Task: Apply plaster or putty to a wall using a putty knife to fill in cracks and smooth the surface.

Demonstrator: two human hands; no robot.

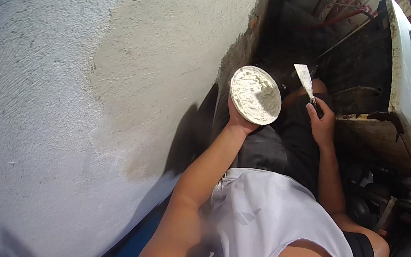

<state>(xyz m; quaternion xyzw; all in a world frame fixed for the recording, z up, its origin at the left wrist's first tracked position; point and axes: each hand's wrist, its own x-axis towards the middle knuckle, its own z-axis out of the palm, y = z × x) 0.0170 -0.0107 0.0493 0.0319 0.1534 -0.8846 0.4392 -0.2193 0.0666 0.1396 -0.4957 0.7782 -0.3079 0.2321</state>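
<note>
Putty knife (307, 84) gripped by the handle in the right hand (323, 121), long axis near six-to-twelve o'clock, blade (303, 73) pointed just short of twelve, paste-filled bowl (278, 100) held by the left hand (239, 118) at nine o'clock, wall (61, 123) beyond.

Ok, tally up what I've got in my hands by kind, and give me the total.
Round container of white paste, in the left hand: 1
Putty knife, in the right hand: 1
Total: 2
</note>
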